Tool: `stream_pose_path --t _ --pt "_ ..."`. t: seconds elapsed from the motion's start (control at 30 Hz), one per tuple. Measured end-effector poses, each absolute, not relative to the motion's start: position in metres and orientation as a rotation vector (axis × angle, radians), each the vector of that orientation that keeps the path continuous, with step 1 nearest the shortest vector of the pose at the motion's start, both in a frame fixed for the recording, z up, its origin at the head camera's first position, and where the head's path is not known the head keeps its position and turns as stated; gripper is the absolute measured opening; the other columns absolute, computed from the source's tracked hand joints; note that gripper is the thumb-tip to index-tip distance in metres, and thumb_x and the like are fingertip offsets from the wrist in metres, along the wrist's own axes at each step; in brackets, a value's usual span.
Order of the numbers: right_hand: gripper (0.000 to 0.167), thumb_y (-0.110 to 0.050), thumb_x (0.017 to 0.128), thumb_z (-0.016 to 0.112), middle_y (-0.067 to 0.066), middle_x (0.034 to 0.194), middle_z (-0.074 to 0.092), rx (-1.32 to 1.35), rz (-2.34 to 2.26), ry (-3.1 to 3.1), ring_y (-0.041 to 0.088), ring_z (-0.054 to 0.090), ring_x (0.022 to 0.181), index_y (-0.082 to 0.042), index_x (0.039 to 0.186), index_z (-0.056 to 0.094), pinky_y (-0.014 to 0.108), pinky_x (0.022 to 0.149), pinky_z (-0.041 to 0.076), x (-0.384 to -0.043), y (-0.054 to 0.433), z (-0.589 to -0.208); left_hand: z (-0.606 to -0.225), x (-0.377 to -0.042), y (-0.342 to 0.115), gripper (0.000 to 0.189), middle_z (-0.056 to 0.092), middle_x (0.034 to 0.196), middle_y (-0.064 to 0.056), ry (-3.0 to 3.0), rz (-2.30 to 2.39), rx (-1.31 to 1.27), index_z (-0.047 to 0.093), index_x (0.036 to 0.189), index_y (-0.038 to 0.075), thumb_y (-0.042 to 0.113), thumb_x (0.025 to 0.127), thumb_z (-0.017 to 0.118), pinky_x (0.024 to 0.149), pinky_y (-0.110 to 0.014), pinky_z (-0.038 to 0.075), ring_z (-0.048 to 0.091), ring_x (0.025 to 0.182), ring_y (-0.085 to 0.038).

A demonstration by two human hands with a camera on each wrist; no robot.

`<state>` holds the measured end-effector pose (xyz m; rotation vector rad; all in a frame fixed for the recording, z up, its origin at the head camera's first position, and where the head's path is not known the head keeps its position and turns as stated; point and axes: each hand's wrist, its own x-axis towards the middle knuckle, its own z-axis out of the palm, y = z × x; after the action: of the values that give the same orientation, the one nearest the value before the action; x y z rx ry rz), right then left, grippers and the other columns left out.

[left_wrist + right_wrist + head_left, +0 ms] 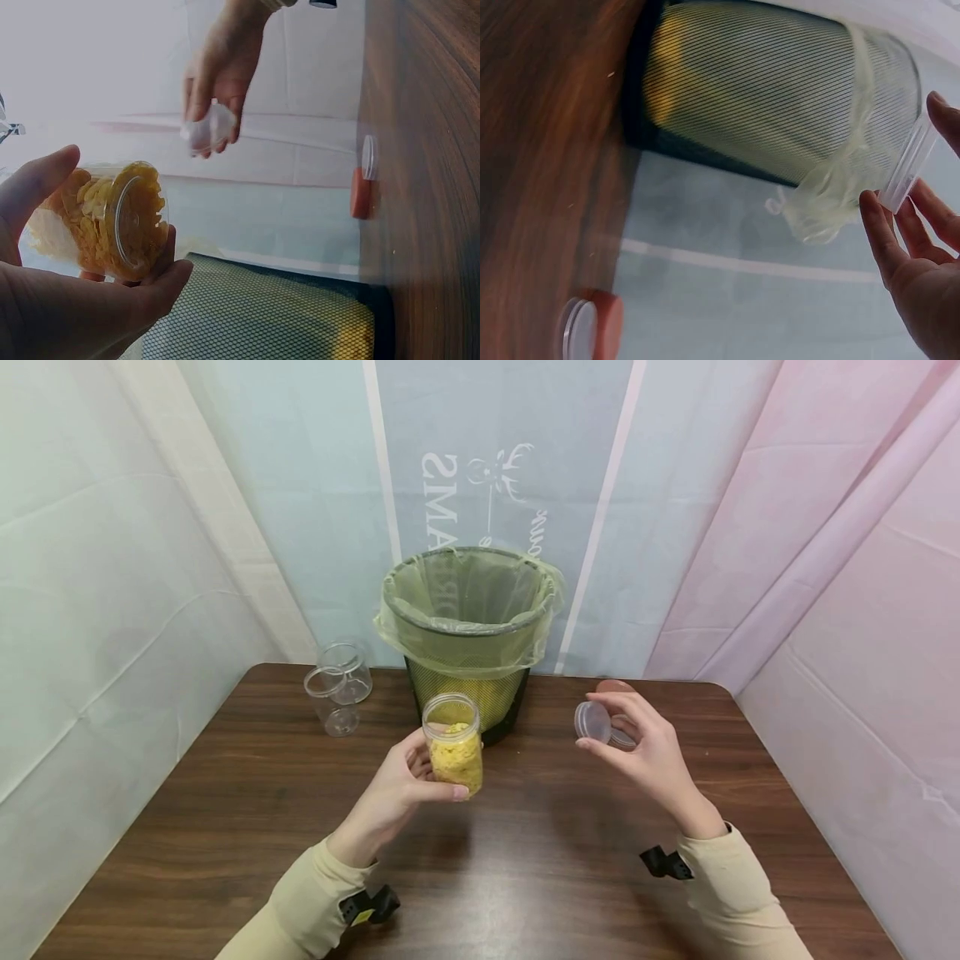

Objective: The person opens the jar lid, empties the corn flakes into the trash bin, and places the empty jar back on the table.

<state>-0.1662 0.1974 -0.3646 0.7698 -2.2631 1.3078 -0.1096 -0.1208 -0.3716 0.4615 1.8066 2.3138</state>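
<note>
My left hand (397, 793) grips a clear plastic jar (456, 752) of yellow flakes around its side, in front of the bin. The jar's mouth is uncovered and it stands nearly upright. Off to the right, my right hand (648, 747) pinches a clear round lid (592, 722) by its rim, above the table and apart from the jar. In the left wrist view the flakes (97, 217) show through the jar wall. The right wrist view has the lid (909, 165) edge-on between thumb and fingers.
A black mesh bin (420, 681) with a pale yellow-green liner (551, 593) stands at the table's back, yellow stuff in its bottom. Two clear jars (341, 722) stand at back left. Behind my right hand lie another clear lid (580, 330) and a reddish round object (609, 324).
</note>
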Motion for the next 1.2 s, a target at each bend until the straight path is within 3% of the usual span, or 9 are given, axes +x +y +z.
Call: stream_pose_path --t 0.33,0.47,0.63,0.73,0.97,1.2 --pt "0.055 0.007 0.065 0.081 0.019 0.114 0.059 0.753 1.208 -2.31 0.014 0.058 0.108 0.003 0.116 0.061 0.021 0.085 0.052 -0.162 0.202 -0.361 -0.373 -0.108 -0.129 0.061 0.065 0.112 -0.001 1.881 2.33 0.414 0.049 0.119 0.008 -0.009 0.067 0.075 0.089 -0.03 0.05 0.061 0.101 -0.018" --pt "0.056 0.0 0.066 0.083 0.015 0.113 0.061 0.715 1.149 -2.352 0.011 0.056 0.111 -0.003 0.118 0.062 0.022 0.086 0.051 -0.172 0.212 -0.378 -0.374 -0.108 -0.132 0.062 0.064 0.111 0.0 1.911 2.332 0.388 0.049 0.12 0.009 -0.009 0.066 0.075 0.089 -0.03 0.049 0.06 0.102 -0.017" --pt "0.057 -0.01 0.067 0.085 0.009 0.11 0.061 0.675 1.072 -2.409 0.016 0.058 0.107 -0.01 0.119 0.063 0.029 0.083 0.052 -0.186 0.226 -0.4 -0.375 -0.108 -0.136 0.064 0.063 0.111 -0.001 1.933 2.343 0.354 0.05 0.122 0.009 -0.009 0.066 0.075 0.09 -0.031 0.047 0.059 0.103 -0.017" --pt "0.057 -0.013 0.067 0.086 0.007 0.109 0.06 0.675 1.037 -2.427 0.021 0.06 0.104 -0.01 0.119 0.063 0.031 0.082 0.053 -0.191 0.232 -0.407 -0.375 -0.108 -0.138 0.066 0.064 0.112 -0.002 1.939 2.358 0.321 0.05 0.125 0.009 -0.009 0.066 0.075 0.089 -0.031 0.048 0.059 0.103 -0.018" --pt "0.058 -0.013 0.065 0.087 0.008 0.108 0.061 0.679 0.919 -2.451 0.022 0.062 0.101 -0.007 0.117 0.063 0.022 0.083 0.05 -0.198 0.244 -0.419 -0.375 -0.109 -0.146 0.068 0.065 0.11 -0.001 1.958 2.385 0.286 0.049 0.125 0.011 -0.011 0.066 0.075 0.084 -0.03 0.052 0.062 0.099 -0.017" --pt "0.056 -0.012 0.064 0.087 0.01 0.104 0.062 0.695 0.828 -2.465 0.029 0.063 0.095 -0.003 0.115 0.064 0.036 0.08 0.053 -0.202 0.252 -0.43 -0.375 -0.108 -0.151 0.068 0.064 0.109 0.001 1.967 2.398 0.244 0.05 0.125 0.013 -0.013 0.066 0.073 0.084 -0.029 0.052 0.061 0.099 -0.016"
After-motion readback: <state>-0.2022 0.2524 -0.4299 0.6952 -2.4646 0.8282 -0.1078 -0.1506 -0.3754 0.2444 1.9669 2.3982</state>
